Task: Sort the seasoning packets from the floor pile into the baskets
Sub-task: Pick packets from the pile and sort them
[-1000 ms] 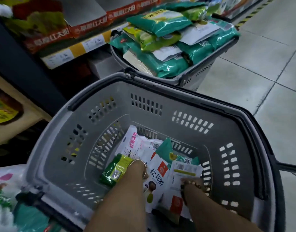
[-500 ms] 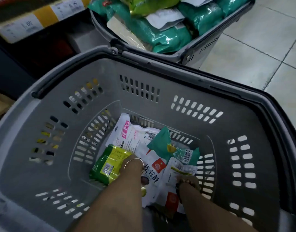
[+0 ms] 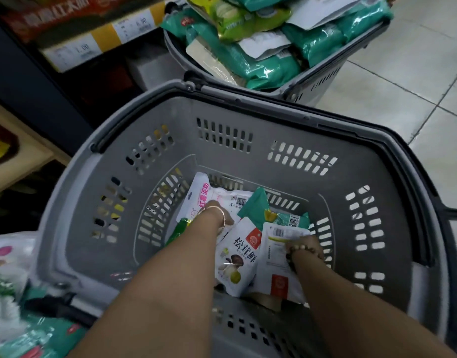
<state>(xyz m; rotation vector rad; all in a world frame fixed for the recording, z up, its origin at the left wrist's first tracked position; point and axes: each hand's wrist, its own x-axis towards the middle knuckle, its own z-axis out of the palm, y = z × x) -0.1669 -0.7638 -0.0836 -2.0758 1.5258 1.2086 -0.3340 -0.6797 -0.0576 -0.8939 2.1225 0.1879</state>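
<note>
Packets (image 3: pixel 237 257) loose at the bottom of the grey basket (image 3: pixel 222 117).
Probably light, soft and slick (apt to slide apart); best pinched at a sealed edge. Right hand (image 3: pixel 304 245) grips the white packet (image 3: pixel 273 257); left hand (image 3: pixel 213 211) rests on the pink-lettered packet (image 3: pixel 204 191), fingers hidden, hold unclear. Tall walls hem the reach; a full second basket (image 3: pixel 323 81) stands behind, floor pile (image 3: pixel 15 319) at left.

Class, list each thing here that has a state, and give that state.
Near basket: upright, a few packets at the bottom.
Far basket: heaped full.
Mushroom packet: lying face up.
Left hand: down among packets, grip hidden.
Right hand: on barcode packet, grip unclear.
</note>
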